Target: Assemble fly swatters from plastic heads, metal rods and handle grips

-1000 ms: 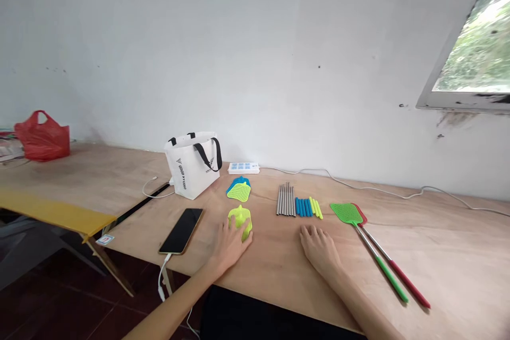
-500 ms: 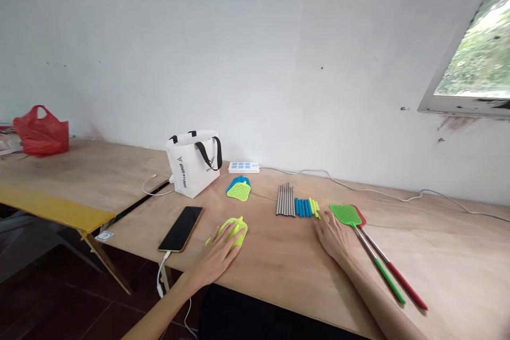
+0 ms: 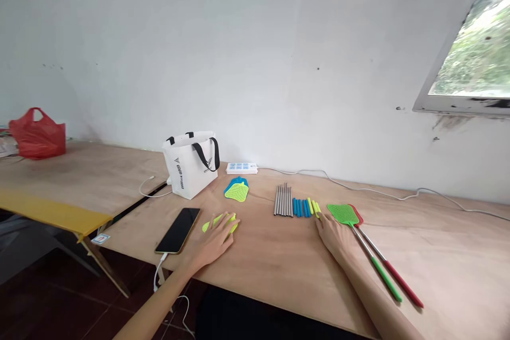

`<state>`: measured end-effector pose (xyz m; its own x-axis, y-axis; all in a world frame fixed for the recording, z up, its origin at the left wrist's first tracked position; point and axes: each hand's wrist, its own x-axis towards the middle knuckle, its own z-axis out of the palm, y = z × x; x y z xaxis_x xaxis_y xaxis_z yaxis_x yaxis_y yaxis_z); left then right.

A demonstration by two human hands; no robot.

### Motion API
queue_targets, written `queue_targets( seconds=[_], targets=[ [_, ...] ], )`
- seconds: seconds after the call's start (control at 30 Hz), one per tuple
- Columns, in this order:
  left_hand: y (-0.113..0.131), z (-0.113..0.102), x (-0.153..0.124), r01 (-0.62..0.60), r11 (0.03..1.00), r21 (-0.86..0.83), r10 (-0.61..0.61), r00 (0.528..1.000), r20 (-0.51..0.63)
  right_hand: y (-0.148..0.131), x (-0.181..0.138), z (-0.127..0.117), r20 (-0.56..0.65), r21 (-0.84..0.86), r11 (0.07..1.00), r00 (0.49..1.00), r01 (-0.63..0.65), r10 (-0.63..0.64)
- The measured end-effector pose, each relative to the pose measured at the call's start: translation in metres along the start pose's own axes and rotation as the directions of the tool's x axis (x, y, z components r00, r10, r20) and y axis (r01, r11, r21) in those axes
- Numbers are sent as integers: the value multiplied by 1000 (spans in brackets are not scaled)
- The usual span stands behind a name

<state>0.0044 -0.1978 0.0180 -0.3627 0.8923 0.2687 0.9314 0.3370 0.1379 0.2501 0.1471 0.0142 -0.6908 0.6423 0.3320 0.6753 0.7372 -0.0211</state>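
Observation:
My left hand (image 3: 216, 240) lies over a yellow-green fly swatter head (image 3: 211, 222), its fingers spread across the mesh and hiding much of it. Farther back, another yellow-green swatter head (image 3: 236, 192) overlaps a blue swatter head (image 3: 230, 186). My right hand (image 3: 333, 235) rests on the table, fingers stretched out, the tips at the end of the short yellow tubes (image 3: 313, 205). Beside these lie several short blue tubes (image 3: 302, 207) and a row of grey metal rods (image 3: 283, 201). Right of that hand are a green fly swatter (image 3: 343, 213) and a red fly swatter (image 3: 403, 283).
A phone (image 3: 178, 230) with a white cable lies left of my left hand. Behind it stand a white bag (image 3: 190, 167) and a power strip (image 3: 241, 168), whose cord runs along the wall. A red plastic bag (image 3: 37, 135) sits on the far left table.
My left hand and the swatter head beneath it have shifted left, and the head looks turned. The blue tubes lie slightly farther apart. My right hand stays by the yellow tubes; the view has shifted slightly.

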Motion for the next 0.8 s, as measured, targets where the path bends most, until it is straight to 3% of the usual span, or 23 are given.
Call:
queue_targets(
  seconds=[0.13,0.3,0.47,0.63,0.8],
  targets=[
    [28,5,18,-34,999,13,35,995,-91,-1,8,0,15,-9,999,999,-51,51],
    [85,26,71,-168,986,-16,165,980,-111,-1,10,3,23,-31,995,995,-92,92],
    [100,45,115,-154,987,-49,153,988,-36,1,9,3,19,-55,991,993,-118,120],
    [108,49,107,-140,988,-65,135,988,-74,2,8,2,8,-46,993,994,-113,113],
    [134,57,59,-49,998,-50,44,995,-84,1,2,1,-10,-49,995,996,-90,89]
  ],
)
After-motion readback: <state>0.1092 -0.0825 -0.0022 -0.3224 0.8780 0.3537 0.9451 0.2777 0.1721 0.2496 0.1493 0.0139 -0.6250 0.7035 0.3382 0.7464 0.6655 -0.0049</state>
